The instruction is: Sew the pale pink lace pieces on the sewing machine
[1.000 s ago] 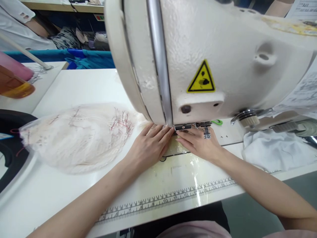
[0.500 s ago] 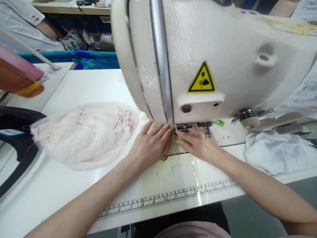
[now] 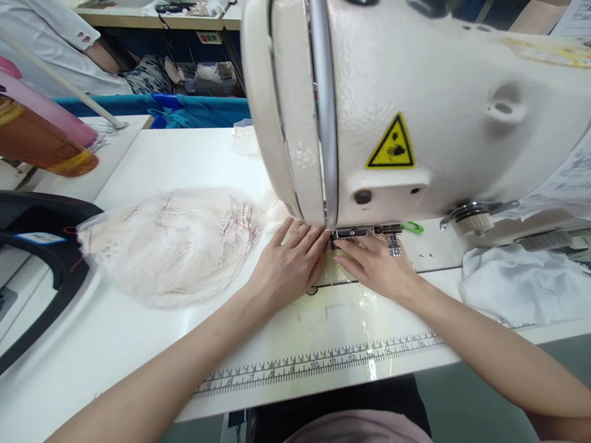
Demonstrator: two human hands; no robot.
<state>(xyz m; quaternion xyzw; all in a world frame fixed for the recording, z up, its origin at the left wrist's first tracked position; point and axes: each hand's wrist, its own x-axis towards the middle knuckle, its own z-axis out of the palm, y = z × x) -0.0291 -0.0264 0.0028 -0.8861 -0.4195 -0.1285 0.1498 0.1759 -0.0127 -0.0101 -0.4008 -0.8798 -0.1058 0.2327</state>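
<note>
In the head view, my left hand (image 3: 290,257) lies flat, fingers stretched out, on the bed of a cream sewing machine (image 3: 438,147), just left of the presser foot area. My right hand (image 3: 376,267) rests to the right of it, fingers extended and partly hidden behind the metal attachment (image 3: 394,244). Pale lace-like fabric (image 3: 276,209) shows beyond my left fingertips; what lies right under the fingers is hidden. Left of my hands sits a bundle of cream lace pieces (image 3: 166,252) with dark red thread ends, seemingly under clear film.
A ruler strip (image 3: 318,363) runs along the table's front edge. White cloth (image 3: 521,286) lies at right, a black curved frame (image 3: 50,246) at left. Bottles (image 3: 50,138) stand at back left, near a person's white sleeve (image 3: 60,37). A green clip-like piece (image 3: 412,227) lies behind the attachment.
The view has shifted, so the machine and bundle appear farther right. Both hands stay beside the presser foot in nearly the same pose. More pale cloth shows behind the machine head.
</note>
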